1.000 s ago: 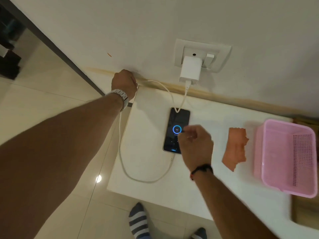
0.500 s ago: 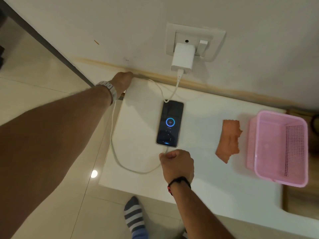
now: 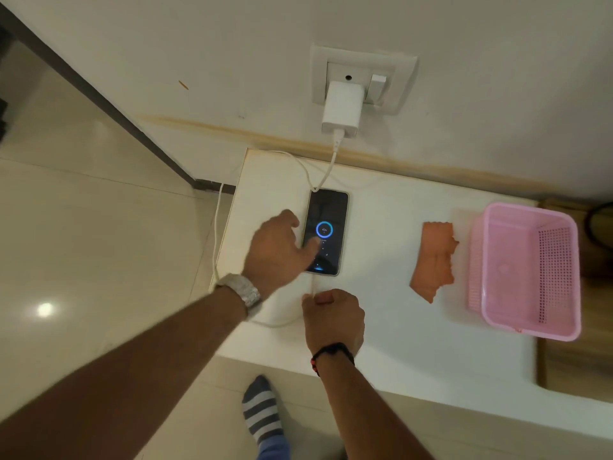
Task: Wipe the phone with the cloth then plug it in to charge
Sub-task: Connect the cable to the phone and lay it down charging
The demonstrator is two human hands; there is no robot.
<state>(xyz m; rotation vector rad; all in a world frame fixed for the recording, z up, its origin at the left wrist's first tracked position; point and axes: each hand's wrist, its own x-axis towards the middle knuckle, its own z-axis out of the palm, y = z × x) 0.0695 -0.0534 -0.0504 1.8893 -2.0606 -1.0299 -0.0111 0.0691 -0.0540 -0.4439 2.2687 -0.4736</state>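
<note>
Centre of the head view: the phone [image 3: 326, 232] lies face up on the white tabletop [image 3: 381, 327], screen lit with a blue charging ring. Its white cable [image 3: 216, 240] runs from the phone's lower edge, loops off the tabletop's left side and returns at the top to the charger [image 3: 343, 109] seated in the wall socket [image 3: 363, 78]. The left hand [image 3: 277, 249] is spread, fingers resting on the lower left of the screen. The right hand [image 3: 331, 315], just below the phone, is closed with thumb and forefinger pinching the cable near its plug. Right of centre, the orange cloth [image 3: 434, 260] lies flat on the tabletop, just beside the pink basket [image 3: 527, 270], apart from both hands.

Risk assessment: charging appears established. A pull by the right hand on the pinched cable would unseat the plug and interrupt charging. Pressure from the left fingers may trigger unintended screen input or slide the phone. The slack loop hanging over the left edge could snag and drag the phone toward that edge.
</note>
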